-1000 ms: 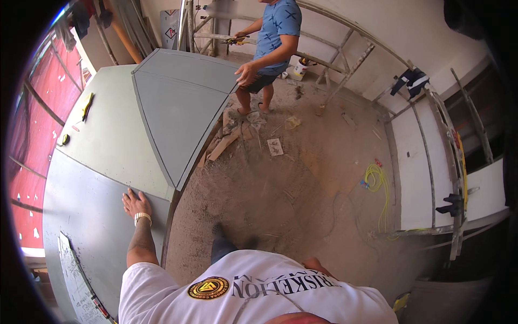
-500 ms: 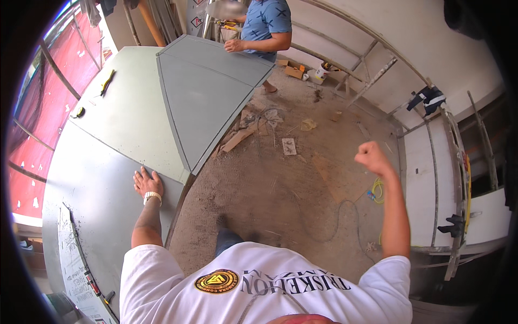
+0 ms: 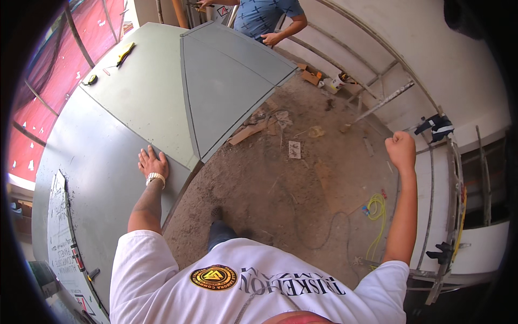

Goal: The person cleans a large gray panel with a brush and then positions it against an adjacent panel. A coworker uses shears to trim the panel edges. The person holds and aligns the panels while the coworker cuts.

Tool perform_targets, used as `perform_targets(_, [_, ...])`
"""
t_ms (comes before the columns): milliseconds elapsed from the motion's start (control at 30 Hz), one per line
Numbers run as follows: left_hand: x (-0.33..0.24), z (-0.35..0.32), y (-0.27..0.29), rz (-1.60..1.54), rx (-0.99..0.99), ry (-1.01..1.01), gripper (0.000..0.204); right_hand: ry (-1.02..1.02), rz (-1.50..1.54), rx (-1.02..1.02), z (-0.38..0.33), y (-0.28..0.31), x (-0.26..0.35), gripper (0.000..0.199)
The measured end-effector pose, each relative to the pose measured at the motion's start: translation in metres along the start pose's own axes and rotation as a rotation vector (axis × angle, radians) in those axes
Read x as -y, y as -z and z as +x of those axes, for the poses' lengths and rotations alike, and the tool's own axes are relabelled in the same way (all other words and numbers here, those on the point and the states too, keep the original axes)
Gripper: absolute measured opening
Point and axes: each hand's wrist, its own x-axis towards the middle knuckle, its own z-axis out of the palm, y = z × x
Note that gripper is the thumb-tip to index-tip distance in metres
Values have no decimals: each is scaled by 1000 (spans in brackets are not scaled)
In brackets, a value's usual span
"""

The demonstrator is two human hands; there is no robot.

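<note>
Dirt floor [image 3: 302, 189] beside grey panels [image 3: 108, 162]; left hand [image 3: 152, 163] fingers spread, right hand [image 3: 400, 149] fisted.

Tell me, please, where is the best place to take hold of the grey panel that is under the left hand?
Probably at its long free edge beside the dirt floor. The grey panel lies flat and wide, with the left hand pressed on top near that edge. Come from the floor side and hook the fingers under the edge. The right hand is a raised fist, holding nothing visible.

grey-green boards [image 3: 145, 102], yellow cable [image 3: 376, 213] (coiled)
</note>
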Motion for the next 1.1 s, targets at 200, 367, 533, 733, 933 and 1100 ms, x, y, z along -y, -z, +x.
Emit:
perform_targets(200, [-2, 4, -8, 28, -2, -9, 73, 82, -64, -350, 3, -43, -11, 35])
perform_targets(367, [-10, 4, -22, 23, -15, -65, 74, -159, 1019, -87, 83, -45, -87, 52])
perform_targets(533, [0, 0, -11, 33, -20, -32, 73, -103, 1482, 277, 102, -73, -30, 74])
perform_targets(733, [-7, 5, 7, -40, 24, -40, 76, 284, 1555, 619, 6, -130, 145, 77])
perform_targets(933, [1, 1, 10, -73, 34, -15, 74, 152, 1388, 756, -42, -158, 190, 72])
perform_targets(1100, [-3, 3, 7, -84, 17, -19, 74, -226, 772, 896, -123, -266, 78, 56])
